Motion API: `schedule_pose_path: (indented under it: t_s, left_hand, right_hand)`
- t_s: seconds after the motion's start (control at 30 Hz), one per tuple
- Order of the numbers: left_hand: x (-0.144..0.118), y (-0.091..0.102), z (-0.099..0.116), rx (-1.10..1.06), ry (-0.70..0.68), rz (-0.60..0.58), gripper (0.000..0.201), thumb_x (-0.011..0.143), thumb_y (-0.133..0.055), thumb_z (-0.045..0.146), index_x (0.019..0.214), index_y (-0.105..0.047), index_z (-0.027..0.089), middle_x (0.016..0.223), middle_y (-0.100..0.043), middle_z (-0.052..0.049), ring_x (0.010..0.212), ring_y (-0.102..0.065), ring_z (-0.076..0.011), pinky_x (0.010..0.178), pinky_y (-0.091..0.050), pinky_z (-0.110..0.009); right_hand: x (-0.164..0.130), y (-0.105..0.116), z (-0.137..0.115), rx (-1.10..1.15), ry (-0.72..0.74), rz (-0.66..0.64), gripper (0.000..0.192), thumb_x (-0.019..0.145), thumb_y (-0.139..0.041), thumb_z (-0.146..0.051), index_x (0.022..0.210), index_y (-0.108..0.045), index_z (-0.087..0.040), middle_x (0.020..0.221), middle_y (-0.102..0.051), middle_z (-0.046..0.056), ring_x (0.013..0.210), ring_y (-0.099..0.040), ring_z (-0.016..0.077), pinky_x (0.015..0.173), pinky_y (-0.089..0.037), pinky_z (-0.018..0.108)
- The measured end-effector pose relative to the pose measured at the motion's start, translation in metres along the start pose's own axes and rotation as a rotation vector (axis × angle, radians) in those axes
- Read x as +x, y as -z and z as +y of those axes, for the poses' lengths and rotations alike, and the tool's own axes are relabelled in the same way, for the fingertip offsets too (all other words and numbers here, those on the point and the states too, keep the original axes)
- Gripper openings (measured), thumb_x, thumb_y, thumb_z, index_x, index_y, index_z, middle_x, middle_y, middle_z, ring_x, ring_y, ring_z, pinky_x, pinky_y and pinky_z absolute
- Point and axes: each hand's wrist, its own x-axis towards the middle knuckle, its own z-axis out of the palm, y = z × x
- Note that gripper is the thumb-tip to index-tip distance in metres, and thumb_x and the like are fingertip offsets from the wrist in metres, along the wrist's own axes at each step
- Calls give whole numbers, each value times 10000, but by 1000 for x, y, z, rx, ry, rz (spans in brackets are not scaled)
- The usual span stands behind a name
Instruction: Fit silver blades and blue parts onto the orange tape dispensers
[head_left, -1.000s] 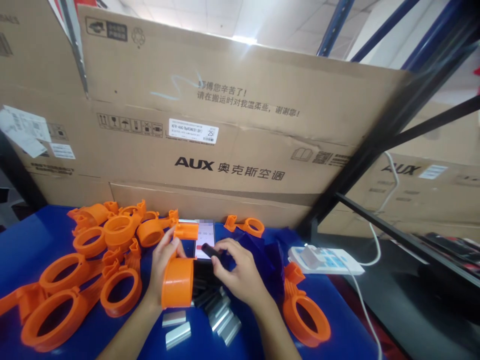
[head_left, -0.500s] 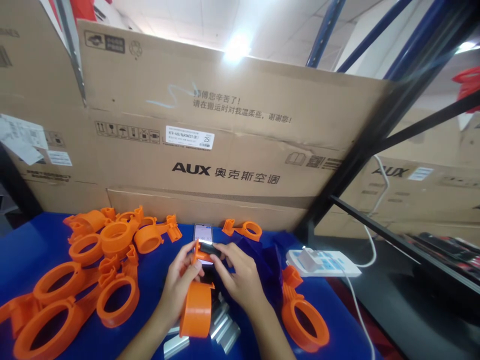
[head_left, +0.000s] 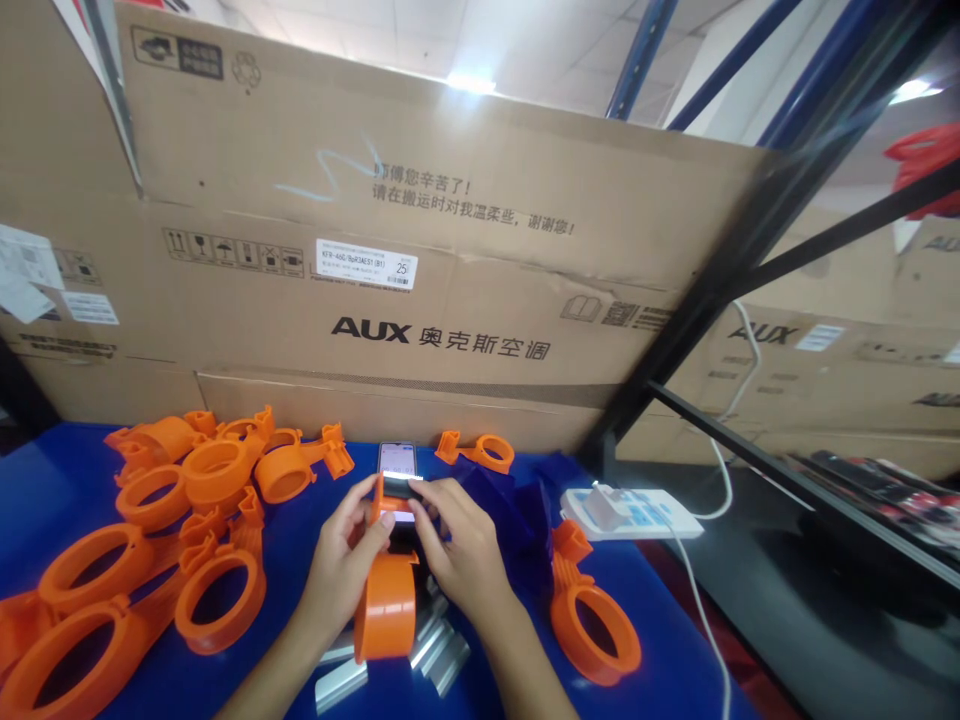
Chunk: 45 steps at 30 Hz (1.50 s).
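Pile of orange rings [head_left: 150, 540] sits lower left on the blue worktop [head_left: 67, 480]. At center-bottom, the left hand [head_left: 346, 570] grips an orange clamp [head_left: 388, 600] by its tab while the right hand [head_left: 459, 555] pinches a small black piece [head_left: 403, 487] onto it. Looks light, stiff plastic, best held at the band.

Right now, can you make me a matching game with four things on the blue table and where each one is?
Things:
1. phone
2. white power strip
3. silver metal clips
4. pile of orange rings

Places:
A. far left of the table
B. right side, with a white cable
C. just beyond the fingertips, near the cardboard box
D. under the wrists, at the near edge

Pairs: 1-C, 2-B, 3-D, 4-A

The left hand and right hand both hold one orange ring piece.
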Motion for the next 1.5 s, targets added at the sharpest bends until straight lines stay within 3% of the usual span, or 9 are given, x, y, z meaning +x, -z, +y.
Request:
schedule_pose_path:
  t_s: [0.13,0.47,0.6,0.73,0.9,1.03,1.17,1.37,1.5]
  left_hand:
    - [3,2,-2,56,-30,15,579,794,-803,410,1320,-668,210,716,-653,5,669,-609,-196,652,-503,-296]
    - [1,-2,9,9,-14,-23,480,808,-795,443,1218,-721,204,747,-691,-14,655,-624,-188,650,-513,-280]
    - [4,1,6,26,48,25,361,806,-771,517,983,-724,205,640,-644,12,546,-601,-177,562,-499,-276]
    - [10,4,1,-108,154,76,361,797,-761,538,744,-610,214,590,-613,31,481,-578,-151,514,-485,-261]
    - [15,7,3,-269,245,155,359,724,-805,494,766,-580,218,549,-576,65,416,-517,-118,452,-447,-235]
    - [17,8,6,-351,267,179,360,735,-798,471,801,-539,231,535,-559,82,396,-517,-116,452,-459,-238]
    - [17,9,5,-367,271,185,364,733,-806,447,822,-527,232,536,-547,92,395,-517,-111,453,-460,-236]
    - [14,6,5,-339,270,167,377,718,-813,466,805,-532,230,558,-564,82,410,-523,-112,447,-449,-234]
    - [13,5,4,-298,238,150,357,732,-804,476,797,-554,230,561,-567,79,422,-525,-112,453,-445,-231]
  right_hand:
    - [1,4,-1,26,-5,-29,291,1032,-522,-213,1273,-682,-251,1138,-728,110,1009,-703,242,811,-607,359]
    - [-1,2,-2,36,-39,10,247,1013,-582,-240,1239,-681,-241,1037,-745,92,904,-712,233,813,-606,380]
    - [-2,-2,-4,63,-7,-7,253,997,-599,-230,1231,-694,-246,1080,-761,95,922,-713,238,809,-606,382]
    - [-1,4,-5,108,-11,-42,253,991,-604,-245,1219,-712,-258,1054,-774,74,889,-715,222,797,-600,360]
    - [5,20,12,-63,-163,171,202,1003,-552,-256,1082,-736,-229,1014,-760,92,936,-679,251,855,-556,409]
    - [2,26,28,-336,-189,-62,117,904,-657,-220,989,-736,-233,1082,-695,103,1058,-591,308,900,-469,467]
    - [-9,19,31,-484,-204,-317,97,816,-769,-253,906,-738,-235,1096,-618,110,1009,-534,305,833,-419,434]
    - [-15,8,30,-579,-233,-375,123,803,-819,-314,873,-752,-239,1032,-590,117,974,-500,311,812,-389,427]
    - [-13,9,30,-562,-229,-379,52,808,-777,-221,831,-732,-231,993,-601,109,954,-506,297,792,-379,404]
